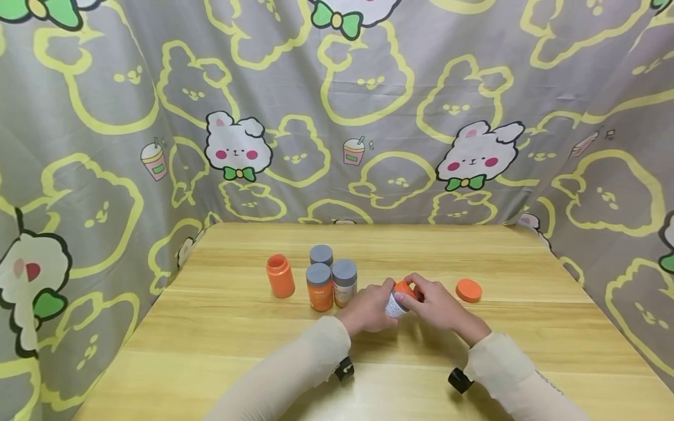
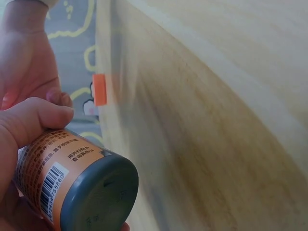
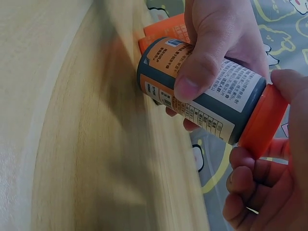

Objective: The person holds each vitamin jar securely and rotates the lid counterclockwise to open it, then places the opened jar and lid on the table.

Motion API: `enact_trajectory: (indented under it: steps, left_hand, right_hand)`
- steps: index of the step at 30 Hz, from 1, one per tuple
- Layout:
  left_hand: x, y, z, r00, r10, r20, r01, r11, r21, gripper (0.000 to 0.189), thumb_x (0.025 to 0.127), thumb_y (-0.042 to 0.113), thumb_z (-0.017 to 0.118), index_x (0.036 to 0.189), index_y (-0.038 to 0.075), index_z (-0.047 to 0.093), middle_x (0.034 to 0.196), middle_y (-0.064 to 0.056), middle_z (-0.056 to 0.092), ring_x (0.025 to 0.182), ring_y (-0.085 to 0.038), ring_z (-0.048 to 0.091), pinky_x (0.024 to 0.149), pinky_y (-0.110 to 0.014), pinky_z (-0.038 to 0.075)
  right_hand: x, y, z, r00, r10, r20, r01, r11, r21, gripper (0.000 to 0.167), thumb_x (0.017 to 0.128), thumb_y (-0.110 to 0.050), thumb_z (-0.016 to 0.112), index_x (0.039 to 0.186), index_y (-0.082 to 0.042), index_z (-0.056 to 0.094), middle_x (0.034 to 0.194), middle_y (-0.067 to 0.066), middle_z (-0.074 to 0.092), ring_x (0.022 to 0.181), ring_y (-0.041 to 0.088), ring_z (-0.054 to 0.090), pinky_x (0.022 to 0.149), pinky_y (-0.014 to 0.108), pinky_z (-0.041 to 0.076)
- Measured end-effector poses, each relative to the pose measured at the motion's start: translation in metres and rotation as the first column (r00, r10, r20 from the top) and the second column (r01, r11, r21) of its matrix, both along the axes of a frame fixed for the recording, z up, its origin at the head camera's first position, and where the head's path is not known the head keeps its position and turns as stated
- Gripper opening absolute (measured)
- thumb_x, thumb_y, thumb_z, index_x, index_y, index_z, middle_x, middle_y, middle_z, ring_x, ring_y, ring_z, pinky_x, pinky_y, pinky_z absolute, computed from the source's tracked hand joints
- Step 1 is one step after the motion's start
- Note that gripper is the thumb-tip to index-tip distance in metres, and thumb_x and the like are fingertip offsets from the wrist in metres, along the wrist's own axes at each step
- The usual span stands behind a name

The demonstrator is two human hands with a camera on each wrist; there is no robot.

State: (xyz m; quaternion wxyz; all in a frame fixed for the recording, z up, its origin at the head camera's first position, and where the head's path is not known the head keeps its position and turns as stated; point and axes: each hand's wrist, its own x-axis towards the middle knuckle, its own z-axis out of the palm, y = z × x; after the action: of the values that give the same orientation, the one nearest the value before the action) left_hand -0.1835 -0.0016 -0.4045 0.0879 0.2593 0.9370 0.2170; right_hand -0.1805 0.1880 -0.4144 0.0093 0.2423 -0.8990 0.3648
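Note:
My left hand (image 1: 368,308) grips a dark grey pill bottle (image 3: 231,91) with a printed white and orange label, thumb laid along its side. The bottle is tilted over the table, and its dark base (image 2: 103,195) faces the left wrist camera. On its other end sits an orange cap (image 3: 265,120), which my right hand (image 1: 436,303) pinches between thumb and fingertips. To the right of my hands, a loose orange lid (image 1: 468,290) lies flat on the table. An orange bottle (image 1: 281,279) without a lid stands upright at the left, its mouth showing.
Between the lidless bottle and my left hand, three grey-capped bottles stand close together: an orange one (image 1: 320,295), a grey one (image 1: 344,287) and one behind (image 1: 321,255). The wooden table (image 1: 221,333) reaches back to a patterned curtain (image 1: 295,93) that also hangs along both sides.

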Motion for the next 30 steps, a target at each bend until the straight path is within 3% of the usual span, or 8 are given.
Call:
enact_trajectory:
  steps: [12, 30]
  left_hand:
    - [-0.001, 0.0011, -0.0021, 1.0, -0.003, 0.018, 0.003, 1.0, -0.007, 0.066, 0.079, 0.027, 0.081, 0.13, 0.011, 0.043, 0.096, -0.002, 0.061, 0.075, -0.012, 0.057, 0.067, -0.028, 0.048]
    - [-0.0016, 0.0005, -0.002, 0.999, -0.037, -0.014, 0.037, 0.999, -0.018, 0.064, 0.079, 0.028, 0.081, 0.128, 0.012, 0.043, 0.095, -0.002, 0.061, 0.075, -0.013, 0.057, 0.066, -0.029, 0.047]
  right_hand:
    - [0.0, 0.0018, -0.0003, 1.0, 0.003, -0.011, -0.004, 1.0, -0.004, 0.029, 0.095, -0.039, 0.06, 0.11, -0.014, 0.057, 0.063, -0.008, 0.049, 0.053, 0.007, 0.046, 0.05, 0.025, 0.038]
    - [0.0004, 0.0031, 0.0, 0.999, 0.034, 0.01, -0.034, 0.999, -0.013, 0.029, 0.096, -0.038, 0.06, 0.11, -0.014, 0.055, 0.065, -0.007, 0.05, 0.055, 0.008, 0.047, 0.052, 0.025, 0.04]
